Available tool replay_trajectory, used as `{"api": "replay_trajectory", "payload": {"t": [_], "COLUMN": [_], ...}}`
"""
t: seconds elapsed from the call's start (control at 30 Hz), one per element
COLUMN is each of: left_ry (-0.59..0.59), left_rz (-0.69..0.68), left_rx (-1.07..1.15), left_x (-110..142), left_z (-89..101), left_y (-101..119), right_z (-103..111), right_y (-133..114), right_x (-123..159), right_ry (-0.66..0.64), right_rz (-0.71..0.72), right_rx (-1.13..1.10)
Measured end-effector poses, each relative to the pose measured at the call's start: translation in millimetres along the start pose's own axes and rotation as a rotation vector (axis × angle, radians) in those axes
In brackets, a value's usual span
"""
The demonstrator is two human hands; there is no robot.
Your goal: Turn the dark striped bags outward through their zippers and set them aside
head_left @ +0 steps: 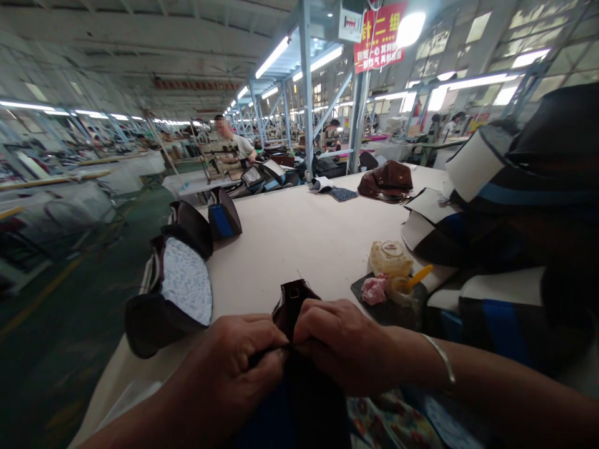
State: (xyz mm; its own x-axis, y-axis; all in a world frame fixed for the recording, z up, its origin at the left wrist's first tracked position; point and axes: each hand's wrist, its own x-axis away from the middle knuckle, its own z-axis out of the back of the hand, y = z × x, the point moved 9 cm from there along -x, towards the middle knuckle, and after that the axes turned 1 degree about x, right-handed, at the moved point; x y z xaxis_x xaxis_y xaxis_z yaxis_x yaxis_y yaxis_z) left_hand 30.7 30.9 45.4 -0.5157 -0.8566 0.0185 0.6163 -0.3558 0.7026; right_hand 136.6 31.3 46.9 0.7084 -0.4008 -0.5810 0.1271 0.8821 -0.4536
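- Head view: left hand (248, 352) and right hand (337, 333) close together, both pinching the dark piece (294, 299) at the table's (281, 231) near side.
- Slack fingers could let its edge slip.
- Swinging outward, the right hand could knock the jar (403, 293).

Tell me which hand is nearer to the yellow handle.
Right. The right hand is to the left of the yellow handle and closer to me; the left hand is farther left, beyond the right. Both pinch the dark piece.

Both hands (285, 346) pinching dark piece (294, 305) (bracelet (442, 358) visible)
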Motion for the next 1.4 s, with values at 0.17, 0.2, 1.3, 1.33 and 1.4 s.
{"api": "replay_trajectory", "payload": {"t": [0.17, 0.2, 1.3, 1.33, 1.4], "left_ry": [-0.163, -0.196, -0.339, -0.329, -0.3], "left_rz": [0.195, 0.228, -0.031, -0.04, -0.038], "left_rx": [0.2, 0.221, 0.088, 0.078, 0.057], "left_x": [3, 3, 5, 6, 9], "left_z": [-3.1, -5.2, 18.9, 18.2, 15.5], "left_y": [-20, -24, -9, -10, -13], "right_z": [-1, -2, -19, -19, -18], "right_y": [-35, -37, 13, 12, 10], "right_x": [8, 10, -4, -5, -6], "right_ry": [0.006, 0.0, -0.331, -0.312, -0.265], "right_rz": [0.326, 0.348, -0.361, -0.323, -0.264], "right_rx": [0.379, 0.412, -0.629, -0.575, -0.47]}}
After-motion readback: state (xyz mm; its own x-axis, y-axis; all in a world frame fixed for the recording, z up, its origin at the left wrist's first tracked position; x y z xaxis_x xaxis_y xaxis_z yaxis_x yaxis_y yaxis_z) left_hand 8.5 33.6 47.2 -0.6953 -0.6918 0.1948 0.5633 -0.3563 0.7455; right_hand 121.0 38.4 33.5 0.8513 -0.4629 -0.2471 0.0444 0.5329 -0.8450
